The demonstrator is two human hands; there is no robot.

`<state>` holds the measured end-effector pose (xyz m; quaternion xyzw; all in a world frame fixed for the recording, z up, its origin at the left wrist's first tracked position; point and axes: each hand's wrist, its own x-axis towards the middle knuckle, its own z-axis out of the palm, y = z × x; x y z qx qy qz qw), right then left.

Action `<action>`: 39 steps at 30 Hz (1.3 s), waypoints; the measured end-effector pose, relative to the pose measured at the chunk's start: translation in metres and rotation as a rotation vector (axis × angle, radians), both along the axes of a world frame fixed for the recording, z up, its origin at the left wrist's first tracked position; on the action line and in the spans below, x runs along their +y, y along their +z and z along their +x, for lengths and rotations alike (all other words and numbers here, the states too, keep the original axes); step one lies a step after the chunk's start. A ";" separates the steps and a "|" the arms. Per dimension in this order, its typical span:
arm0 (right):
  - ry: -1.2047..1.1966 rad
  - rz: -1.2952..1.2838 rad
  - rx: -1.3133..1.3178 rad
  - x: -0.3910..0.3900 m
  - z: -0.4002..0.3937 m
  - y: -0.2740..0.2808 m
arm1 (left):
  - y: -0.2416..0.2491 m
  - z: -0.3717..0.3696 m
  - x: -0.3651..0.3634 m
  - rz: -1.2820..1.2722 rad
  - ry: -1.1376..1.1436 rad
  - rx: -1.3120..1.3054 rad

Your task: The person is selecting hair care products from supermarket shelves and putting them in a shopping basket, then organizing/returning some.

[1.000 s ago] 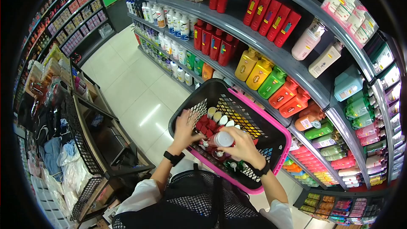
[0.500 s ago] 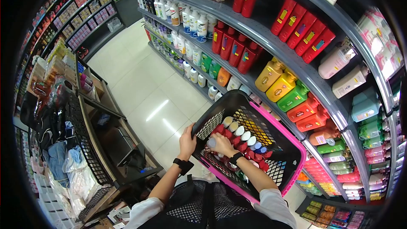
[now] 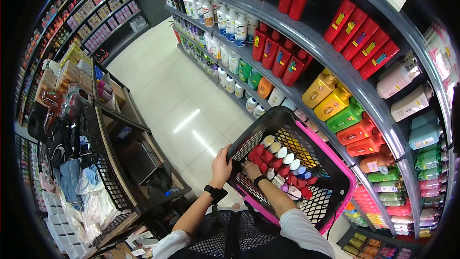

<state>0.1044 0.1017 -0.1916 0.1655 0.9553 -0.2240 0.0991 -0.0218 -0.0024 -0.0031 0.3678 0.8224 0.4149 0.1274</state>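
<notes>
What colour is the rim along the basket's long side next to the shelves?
Bright pink: the rim stands out against the black basket, best seen in the head view.

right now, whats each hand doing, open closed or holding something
Left hand: at the basket's rim; whether its grip is closed can't be told.
Right hand: inside the basket, fingers partly hidden; grip and contents can't be told.

One head-worn camera looks forward and down (its corners dark and rounded) into the nearby basket (image 3: pixel 331 180).
</notes>
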 end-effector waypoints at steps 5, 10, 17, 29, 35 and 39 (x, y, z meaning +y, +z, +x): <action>0.026 -0.011 0.015 0.006 0.013 0.002 | -0.003 0.001 0.000 0.009 0.008 0.006; -0.004 -0.039 0.233 0.006 0.028 0.031 | -0.002 0.002 0.001 0.028 0.005 0.028; -0.459 -0.349 0.451 0.058 0.084 0.109 | -0.010 -0.001 0.000 0.048 -0.009 0.051; -1.171 -0.231 0.946 0.059 0.288 0.249 | -0.027 -0.007 0.001 0.071 -0.006 0.041; -1.280 -0.277 1.104 0.038 0.347 0.253 | -0.035 -0.010 0.000 0.071 0.007 0.052; -1.292 -0.272 1.085 0.027 0.375 0.247 | -0.041 -0.013 0.000 0.139 -0.006 0.022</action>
